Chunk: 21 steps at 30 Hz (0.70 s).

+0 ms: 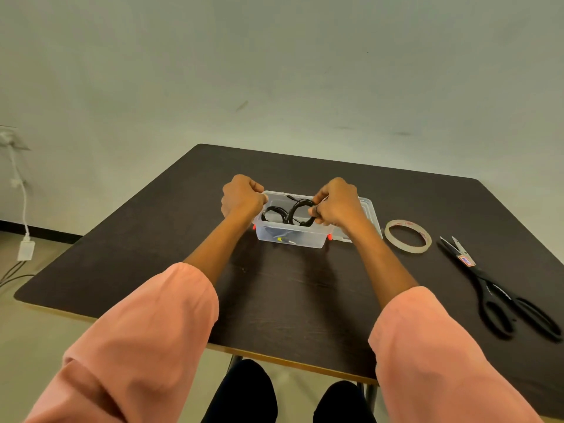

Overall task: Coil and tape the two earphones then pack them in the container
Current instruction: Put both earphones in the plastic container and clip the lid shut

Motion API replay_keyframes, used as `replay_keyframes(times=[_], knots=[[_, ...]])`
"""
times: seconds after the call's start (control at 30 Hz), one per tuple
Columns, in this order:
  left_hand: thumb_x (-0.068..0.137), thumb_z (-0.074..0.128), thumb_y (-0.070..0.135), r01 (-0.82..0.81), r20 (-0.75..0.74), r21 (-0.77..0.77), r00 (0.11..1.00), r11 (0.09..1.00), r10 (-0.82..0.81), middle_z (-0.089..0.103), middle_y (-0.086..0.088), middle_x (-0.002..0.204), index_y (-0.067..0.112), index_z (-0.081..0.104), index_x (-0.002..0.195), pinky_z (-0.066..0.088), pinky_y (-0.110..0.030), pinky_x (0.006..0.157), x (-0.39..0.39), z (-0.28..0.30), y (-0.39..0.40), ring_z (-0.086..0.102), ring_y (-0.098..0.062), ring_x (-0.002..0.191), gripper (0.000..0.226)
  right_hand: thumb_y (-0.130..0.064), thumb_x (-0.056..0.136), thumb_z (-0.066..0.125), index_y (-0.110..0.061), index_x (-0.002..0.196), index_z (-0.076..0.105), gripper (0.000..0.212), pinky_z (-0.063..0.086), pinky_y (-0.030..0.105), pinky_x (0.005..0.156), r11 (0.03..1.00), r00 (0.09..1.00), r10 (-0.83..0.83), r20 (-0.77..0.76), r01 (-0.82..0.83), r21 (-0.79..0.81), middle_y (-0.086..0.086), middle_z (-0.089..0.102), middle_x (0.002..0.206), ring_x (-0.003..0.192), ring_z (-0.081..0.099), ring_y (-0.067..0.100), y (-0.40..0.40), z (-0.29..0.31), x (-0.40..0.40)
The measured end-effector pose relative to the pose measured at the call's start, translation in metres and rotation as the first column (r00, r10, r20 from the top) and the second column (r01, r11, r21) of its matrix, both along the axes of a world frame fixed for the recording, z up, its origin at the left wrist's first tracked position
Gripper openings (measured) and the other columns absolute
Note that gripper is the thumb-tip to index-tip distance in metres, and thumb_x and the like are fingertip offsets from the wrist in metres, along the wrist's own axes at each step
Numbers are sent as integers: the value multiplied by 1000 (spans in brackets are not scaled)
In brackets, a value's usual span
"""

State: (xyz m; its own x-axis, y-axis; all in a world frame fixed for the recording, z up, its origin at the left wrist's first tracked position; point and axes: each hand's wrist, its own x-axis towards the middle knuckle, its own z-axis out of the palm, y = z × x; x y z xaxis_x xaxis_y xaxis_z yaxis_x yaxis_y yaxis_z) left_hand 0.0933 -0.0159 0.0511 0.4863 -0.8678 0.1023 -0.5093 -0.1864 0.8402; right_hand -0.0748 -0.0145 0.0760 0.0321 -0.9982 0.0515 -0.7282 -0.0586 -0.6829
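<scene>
A clear plastic container [291,239] with red clips stands mid-table. Inside it lies one coiled black earphone [274,213] at the left. A second black earphone coil [300,206] stands upright in the right half, pinched by my right hand [335,203] at its right side. My left hand [242,195] is closed on the container's left rim. A small yellow-tipped item [285,240] shows through the front wall at the bottom.
The container's clear lid [370,215] lies just right of it, partly under my right wrist. A roll of clear tape [408,236] and black scissors [500,291] lie further right on the dark table [290,285]. A wall stands behind the table.
</scene>
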Motion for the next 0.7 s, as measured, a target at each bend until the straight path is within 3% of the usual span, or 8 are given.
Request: replay_keyframes(times=[0.07,0.17,0.27,0.37,0.43,0.57,0.63,0.7], knots=[[83,73,12,-11,36,8,999,1000,10,70,-7,102,19,68,83,53,-46,89,-2,0,0,65,-25,92,9,-2,85,65,1,97,68,13,54,33,72,995,975,6,-224,-27,-91,17,69,94,80,67,29,-5,2,3],[82,73,13,-32,82,13,996,999,30,70,-5,101,23,65,79,48,-50,95,-4,0,-1,64,-25,94,14,-3,85,62,-1,98,66,14,51,34,70,991,923,9,-386,-59,-117,18,66,97,81,63,32,-9,-2,3],[84,72,14,-36,102,11,994,999,35,69,-4,101,23,65,79,45,-49,97,-3,-1,-1,63,-24,96,12,-15,86,66,-5,102,67,19,53,40,85,983,864,11,-503,-100,-151,15,67,100,95,61,32,-8,-10,3],[86,71,16,-42,114,16,993,999,39,69,-4,102,21,65,81,41,-48,100,-5,-1,-2,61,-23,98,9,-18,89,65,-8,112,64,25,40,42,98,969,766,-33,-642,-134,-209,16,56,121,117,44,33,-5,-17,2],[86,71,17,-41,114,12,993,999,39,69,-5,102,22,65,80,40,-49,100,-5,-2,-2,61,-23,99,11,-18,88,68,-8,115,63,30,37,42,101,966,744,-61,-666,-123,-225,17,49,127,121,39,34,-4,-21,-1],[85,71,19,-38,119,-7,992,999,38,70,-4,100,23,65,78,37,-54,103,-5,-3,0,61,-22,100,10,-24,83,73,-12,103,68,24,41,43,96,983,874,-80,-479,-12,-185,13,56,120,117,43,31,-9,-21,-8],[86,70,20,-48,137,-39,989,998,53,70,-3,99,21,69,82,36,-54,104,-6,-2,1,61,-21,100,4,-20,83,72,-16,87,73,6,48,44,93,989,969,-60,-241,25,-146,5,66,106,110,52,26,-10,-14,-16],[87,67,21,-33,167,-97,985,995,49,71,-1,98,21,71,86,35,-51,103,-10,1,2,61,-20,99,4,-12,84,70,-17,76,74,11,51,48,92,993,998,-59,16,60,-102,-4,69,86,99,62,21,-9,-6,-29]])
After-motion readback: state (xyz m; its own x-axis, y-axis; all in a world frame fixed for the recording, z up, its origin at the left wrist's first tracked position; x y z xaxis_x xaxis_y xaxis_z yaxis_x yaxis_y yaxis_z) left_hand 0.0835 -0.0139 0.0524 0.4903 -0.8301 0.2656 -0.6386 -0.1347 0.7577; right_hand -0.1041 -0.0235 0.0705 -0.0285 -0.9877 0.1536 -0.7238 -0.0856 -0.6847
